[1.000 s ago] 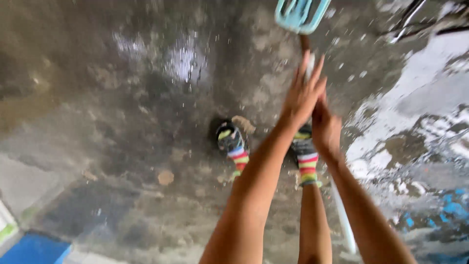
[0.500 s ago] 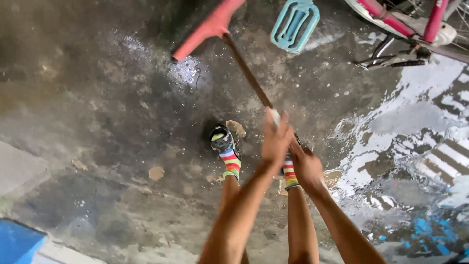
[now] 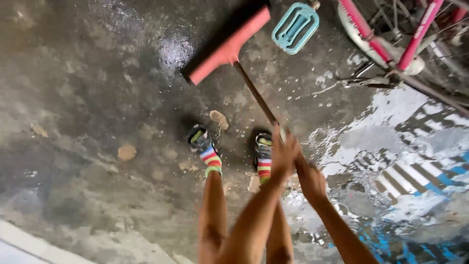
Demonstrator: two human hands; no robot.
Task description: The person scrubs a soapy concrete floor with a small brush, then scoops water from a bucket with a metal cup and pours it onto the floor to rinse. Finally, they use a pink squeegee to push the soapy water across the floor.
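I stand on a wet concrete floor (image 3: 97, 98) in striped socks and dark sandals. A floor squeegee with a pink head (image 3: 227, 46) lies ahead of my feet, and its brown handle (image 3: 254, 95) slants back to me. My left hand (image 3: 283, 151) grips the handle higher up. Just behind it, my right hand (image 3: 310, 181) is closed on the handle's near end. Both arms reach forward over my legs.
A light blue plastic frame (image 3: 294, 27) lies beyond the squeegee head. A pink bicycle (image 3: 400, 44) stands at the top right. A shiny puddle (image 3: 405, 161) spreads on the right. Small brown patches (image 3: 127, 152) dot the floor.
The pink squeegee head has come into view and been drawn nearer to my feet. My hands have pulled back and down along the handle. The view has shifted and shows more of the bicycle.
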